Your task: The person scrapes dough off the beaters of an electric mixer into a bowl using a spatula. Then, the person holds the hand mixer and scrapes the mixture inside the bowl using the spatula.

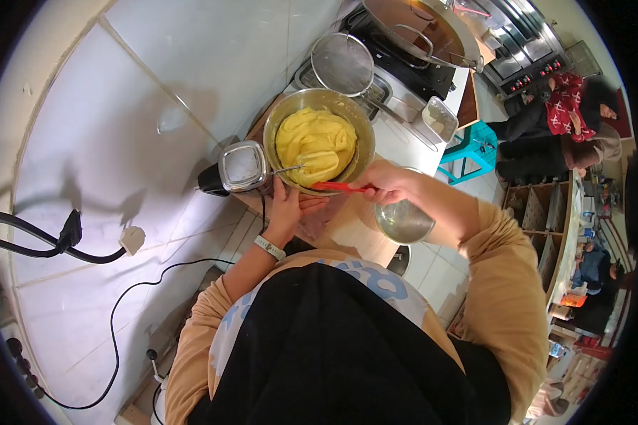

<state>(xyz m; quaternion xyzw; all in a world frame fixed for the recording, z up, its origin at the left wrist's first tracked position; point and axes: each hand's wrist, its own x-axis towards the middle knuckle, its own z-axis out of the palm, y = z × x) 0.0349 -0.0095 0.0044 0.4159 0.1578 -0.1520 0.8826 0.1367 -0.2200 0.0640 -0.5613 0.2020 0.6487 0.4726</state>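
A metal mixing bowl (364, 134) holds thick, smooth yellow batter (312, 134). My left hand (290, 209) is at the bowl's near side, its fingers along the outer wall and the thumb up by the rim. With my right hand (383, 184) I grip a red-handled spatula (337, 186) at the bowl's near right rim; I cannot make out its blade clearly. Left of the bowl is a silver and black mixer (244, 166). A thin metal rod (288, 169) reaches from its side over the rim to a batter-coated piece in the bowl.
A sieve (342, 64) lies over a tray behind the bowl. Farther back, a large pan (432, 32) stands on a black stove. A clear bowl (405, 219) is under my right forearm. A plastic tub (436, 120), a teal stool (473, 150) and other people (571, 113) are at the right.
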